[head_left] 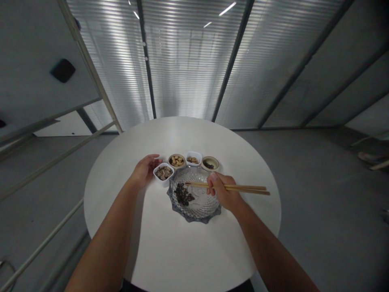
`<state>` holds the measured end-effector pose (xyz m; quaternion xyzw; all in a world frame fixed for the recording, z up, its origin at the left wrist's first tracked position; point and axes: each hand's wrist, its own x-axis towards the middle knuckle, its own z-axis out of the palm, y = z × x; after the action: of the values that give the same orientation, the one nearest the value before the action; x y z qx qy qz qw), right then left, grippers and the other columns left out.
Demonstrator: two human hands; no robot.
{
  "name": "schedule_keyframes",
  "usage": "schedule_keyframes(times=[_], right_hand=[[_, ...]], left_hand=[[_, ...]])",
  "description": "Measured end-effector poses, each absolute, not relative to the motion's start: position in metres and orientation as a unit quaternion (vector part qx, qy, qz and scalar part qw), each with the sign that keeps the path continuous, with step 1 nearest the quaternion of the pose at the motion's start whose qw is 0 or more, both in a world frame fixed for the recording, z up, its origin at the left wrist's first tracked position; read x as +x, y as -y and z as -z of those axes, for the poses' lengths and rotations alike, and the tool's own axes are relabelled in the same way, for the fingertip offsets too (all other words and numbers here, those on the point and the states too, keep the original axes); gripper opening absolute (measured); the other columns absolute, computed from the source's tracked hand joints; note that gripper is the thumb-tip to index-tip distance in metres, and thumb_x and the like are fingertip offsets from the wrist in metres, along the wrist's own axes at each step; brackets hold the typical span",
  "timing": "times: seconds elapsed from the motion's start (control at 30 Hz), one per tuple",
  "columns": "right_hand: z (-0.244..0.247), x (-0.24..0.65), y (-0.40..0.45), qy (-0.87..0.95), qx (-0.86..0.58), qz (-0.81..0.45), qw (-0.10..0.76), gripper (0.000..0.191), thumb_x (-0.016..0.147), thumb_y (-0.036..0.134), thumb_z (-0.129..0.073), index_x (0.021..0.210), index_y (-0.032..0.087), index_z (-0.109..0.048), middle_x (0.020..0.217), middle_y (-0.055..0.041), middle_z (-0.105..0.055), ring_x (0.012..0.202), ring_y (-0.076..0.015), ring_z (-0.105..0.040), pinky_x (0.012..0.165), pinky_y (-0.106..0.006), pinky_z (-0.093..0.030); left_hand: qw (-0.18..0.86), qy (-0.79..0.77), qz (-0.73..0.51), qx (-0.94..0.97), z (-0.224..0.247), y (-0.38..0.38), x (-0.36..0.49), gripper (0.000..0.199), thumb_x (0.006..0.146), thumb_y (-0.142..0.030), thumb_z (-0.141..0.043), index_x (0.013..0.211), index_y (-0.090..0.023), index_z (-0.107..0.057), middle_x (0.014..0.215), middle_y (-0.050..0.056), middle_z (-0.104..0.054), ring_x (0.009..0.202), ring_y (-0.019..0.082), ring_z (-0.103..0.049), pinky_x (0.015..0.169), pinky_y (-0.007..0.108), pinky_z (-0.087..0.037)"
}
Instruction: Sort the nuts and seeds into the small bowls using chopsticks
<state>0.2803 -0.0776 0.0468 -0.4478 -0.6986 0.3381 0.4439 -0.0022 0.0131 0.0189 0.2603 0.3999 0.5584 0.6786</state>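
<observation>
My right hand [223,188] grips a pair of wooden chopsticks [246,188], their tips over the left part of a scalloped clear glass plate [209,215]. Small dark dried pieces [183,194] lie in a heap on that side of the plate, close under the tips. Nothing can be made out between the tips. My left hand [146,169] rests with loosely bent, parted fingers beside a white square bowl [164,182] of striped seeds [163,173]; whether it touches the bowl I cannot tell.
Behind the plate stand a round bowl of peanuts [176,161], a white square bowl of brown nuts [192,159] and a round bowl [212,163] with a few dark pieces. All sit on a round white table [170,243]. A pale metal rail [54,223] runs at the left.
</observation>
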Motion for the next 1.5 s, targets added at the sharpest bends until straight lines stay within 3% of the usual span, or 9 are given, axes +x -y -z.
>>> schedule_keyframes(times=[0.43, 0.6, 1.0, 1.37, 1.5], right_hand=[[-0.0506, 0.2802, 0.0749, 0.590, -0.382, -0.444, 0.555, 0.047, 0.090, 0.053, -0.042, 0.060, 0.019, -0.052, 0.041, 0.0040, -0.045, 0.040, -0.0127, -0.050, 0.045, -0.026, -0.043], [-0.0474, 0.2802, 0.0728, 0.576, -0.403, -0.469, 0.535, 0.046, 0.090, 0.052, -0.045, 0.058, 0.019, -0.051, 0.037, 0.0059, -0.040, 0.034, -0.0113, -0.046, 0.041, -0.025, -0.041], [-0.0478, 0.2740, 0.0771, 0.639, -0.427, -0.443, 0.462, 0.044, 0.092, 0.052, -0.040, 0.064, 0.020, -0.048, 0.044, 0.0044, -0.046, 0.044, -0.0131, -0.055, 0.047, -0.026, -0.046], [-0.0478, 0.2747, 0.0789, 0.652, -0.441, -0.403, 0.466, 0.046, 0.094, 0.052, -0.035, 0.063, 0.021, -0.049, 0.044, 0.0040, -0.045, 0.045, -0.0135, -0.055, 0.047, -0.026, -0.046], [-0.0524, 0.2803, 0.0763, 0.632, -0.433, -0.370, 0.525, 0.046, 0.094, 0.049, -0.036, 0.061, 0.021, -0.051, 0.041, 0.0030, -0.047, 0.045, -0.0149, -0.057, 0.049, -0.027, -0.047]], left_hand=[[0.681, -0.403, -0.551, 0.265, -0.0141, -0.0166, -0.0027, 0.023, 0.075, -0.017, -0.060, 0.097, -0.012, -0.061, 0.080, 0.009, -0.066, 0.070, 0.020, -0.065, 0.064, 0.031, -0.051], [0.677, -0.404, -0.553, 0.270, -0.0135, -0.0165, -0.0021, 0.022, 0.075, -0.017, -0.059, 0.097, -0.012, -0.061, 0.080, 0.010, -0.066, 0.070, 0.020, -0.065, 0.063, 0.031, -0.051], [0.677, -0.401, -0.558, 0.262, -0.0176, -0.0138, 0.0008, 0.021, 0.074, -0.014, -0.059, 0.094, -0.012, -0.062, 0.078, 0.009, -0.066, 0.069, 0.021, -0.064, 0.063, 0.032, -0.050], [0.683, -0.400, -0.556, 0.255, -0.0179, -0.0137, 0.0001, 0.020, 0.075, -0.016, -0.059, 0.095, -0.012, -0.062, 0.076, 0.008, -0.066, 0.068, 0.020, -0.064, 0.062, 0.030, -0.050], [0.680, -0.400, -0.559, 0.255, -0.0191, -0.0131, -0.0001, 0.022, 0.075, -0.016, -0.059, 0.096, -0.012, -0.062, 0.076, 0.008, -0.066, 0.068, 0.020, -0.064, 0.062, 0.030, -0.050]])
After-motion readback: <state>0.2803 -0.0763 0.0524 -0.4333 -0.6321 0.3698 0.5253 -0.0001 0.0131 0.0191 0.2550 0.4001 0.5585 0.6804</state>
